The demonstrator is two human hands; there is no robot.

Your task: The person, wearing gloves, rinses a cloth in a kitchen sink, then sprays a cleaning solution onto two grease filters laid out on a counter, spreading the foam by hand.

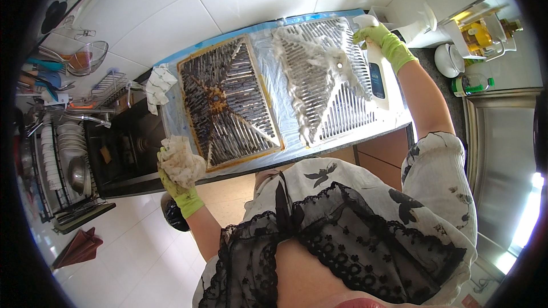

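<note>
My left hand (171, 186), in a stained yellow-green rubber glove, grips a crumpled, dirty wad of cloth or paper towel (183, 163) at the counter's front edge. In a matching glove, my right hand (382, 42) is wrapped around the neck of a white spray bottle (380, 83) bearing a dark label. Beside that bottle lies a slotted metal range hood filter (346, 107), partly covered with whitish foam. To its left is a second filter (231, 102), coated in dark brown grease. Both panels lie on clear plastic sheeting (274, 81) with a blue edge.
A black sink (124, 145) with a faucet (87, 118) adjoins the counter on the left, near a rack of bowls (72, 139). A patterned paper towel (160, 87) lies by the sink. At right are a white pot (448, 60) and a green-capped bottle (471, 85).
</note>
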